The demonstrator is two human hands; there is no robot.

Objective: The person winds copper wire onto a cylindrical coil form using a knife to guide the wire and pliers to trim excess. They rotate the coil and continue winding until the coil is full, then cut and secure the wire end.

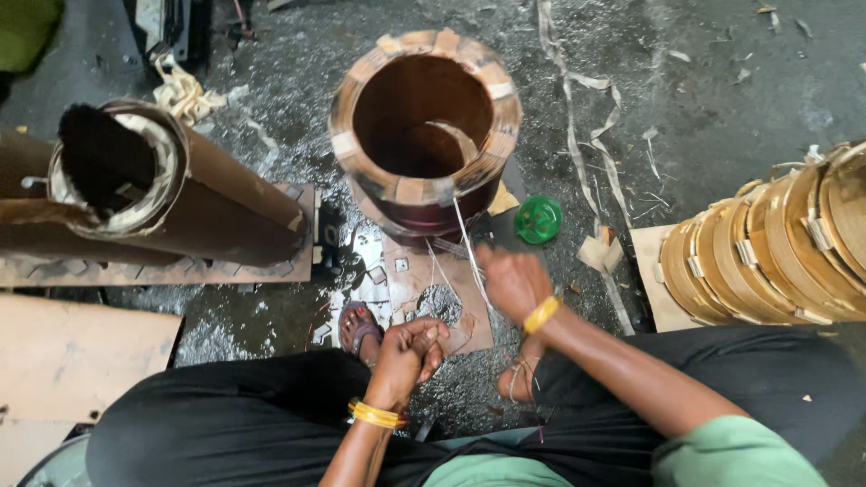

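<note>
Both hands pinch thin pale tape (465, 239): right hand (512, 281) closed high on it, left hand (410, 352) fisted lower. Keeping it taut toward the upright coil (424, 126) should help.

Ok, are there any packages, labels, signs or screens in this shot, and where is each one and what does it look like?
No printed packages, labels, signs or screens can be made out.
Nearest to packaging: flat brown cardboard sheets on the floor at lower left.
Another pale cardboard sheet lies under the stacked coil rings at right.
A round green lid sits on the floor beside the big brown coil, plain as far as can be seen.
</note>
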